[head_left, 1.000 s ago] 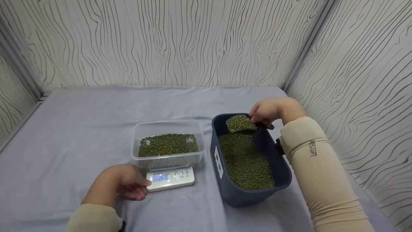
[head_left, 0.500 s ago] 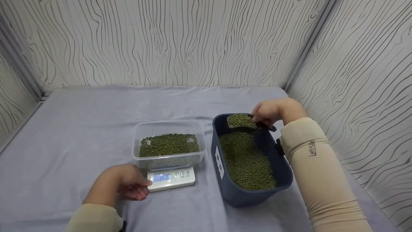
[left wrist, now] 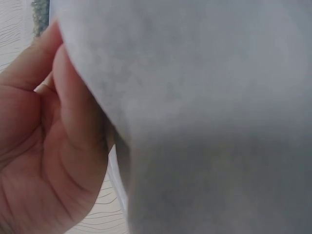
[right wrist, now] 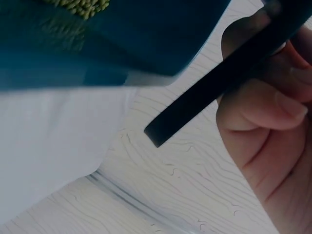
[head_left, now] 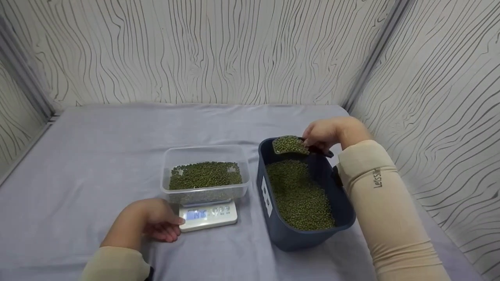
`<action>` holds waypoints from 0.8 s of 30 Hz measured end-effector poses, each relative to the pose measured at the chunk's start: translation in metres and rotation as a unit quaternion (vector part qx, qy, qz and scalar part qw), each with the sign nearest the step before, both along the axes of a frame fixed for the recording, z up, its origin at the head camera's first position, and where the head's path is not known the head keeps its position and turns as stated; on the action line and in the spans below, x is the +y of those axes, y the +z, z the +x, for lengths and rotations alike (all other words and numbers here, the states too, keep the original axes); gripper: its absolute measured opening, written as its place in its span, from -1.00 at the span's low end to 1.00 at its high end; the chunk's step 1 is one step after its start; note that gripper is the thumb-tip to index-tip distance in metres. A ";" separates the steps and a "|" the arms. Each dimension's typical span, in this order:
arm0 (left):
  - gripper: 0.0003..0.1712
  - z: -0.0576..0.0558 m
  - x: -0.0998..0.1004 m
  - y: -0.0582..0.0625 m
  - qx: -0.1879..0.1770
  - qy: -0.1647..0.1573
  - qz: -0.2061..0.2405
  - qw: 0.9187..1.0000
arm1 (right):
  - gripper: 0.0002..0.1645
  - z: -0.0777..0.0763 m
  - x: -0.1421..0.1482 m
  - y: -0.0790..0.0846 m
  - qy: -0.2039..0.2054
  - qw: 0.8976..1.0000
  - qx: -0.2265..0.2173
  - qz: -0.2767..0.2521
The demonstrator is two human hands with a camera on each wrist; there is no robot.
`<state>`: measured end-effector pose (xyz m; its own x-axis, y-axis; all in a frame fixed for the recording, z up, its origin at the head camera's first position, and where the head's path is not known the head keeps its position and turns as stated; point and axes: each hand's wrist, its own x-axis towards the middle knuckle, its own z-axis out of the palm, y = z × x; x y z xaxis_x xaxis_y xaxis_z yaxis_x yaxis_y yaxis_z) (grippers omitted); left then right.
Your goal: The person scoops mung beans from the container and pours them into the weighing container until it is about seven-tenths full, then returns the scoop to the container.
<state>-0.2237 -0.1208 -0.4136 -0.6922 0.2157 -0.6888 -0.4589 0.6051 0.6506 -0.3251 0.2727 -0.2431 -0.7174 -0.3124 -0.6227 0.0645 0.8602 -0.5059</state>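
Observation:
My right hand [head_left: 323, 133] grips the dark handle [right wrist: 219, 73] of a scoop heaped with green mung beans [head_left: 289, 144]. The scoop is over the far end of a deep blue bin [head_left: 291, 241], above the mung beans inside it. On a white kitchen scale [head_left: 226, 221] sits a clear plastic tub [head_left: 205, 191], partly filled with mung beans [head_left: 207, 174]. My left hand [head_left: 158, 220] holds the scale's front left corner, thumb at its edge and the other fingers curled below. The lit display seems to read 147.6. In the left wrist view, pale cloth hides most of the scene.
A pale lavender cloth [head_left: 97, 156] covers the table, with a few wrinkles. Wood-grain patterned panels [head_left: 195, 50] enclose the back and sides. The bin stands close to the right of the tub and scale, with a narrow gap between.
The heaped scoop has risen slightly towards the bin's far rim, staying over the bin. My left hand, the tub and the scale reading look the same.

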 end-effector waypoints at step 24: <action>-0.71 -0.002 0.000 0.000 -0.012 0.001 -0.002 1.000 | -0.70 -0.012 -0.077 0.002 0.043 0.999 0.017 0.028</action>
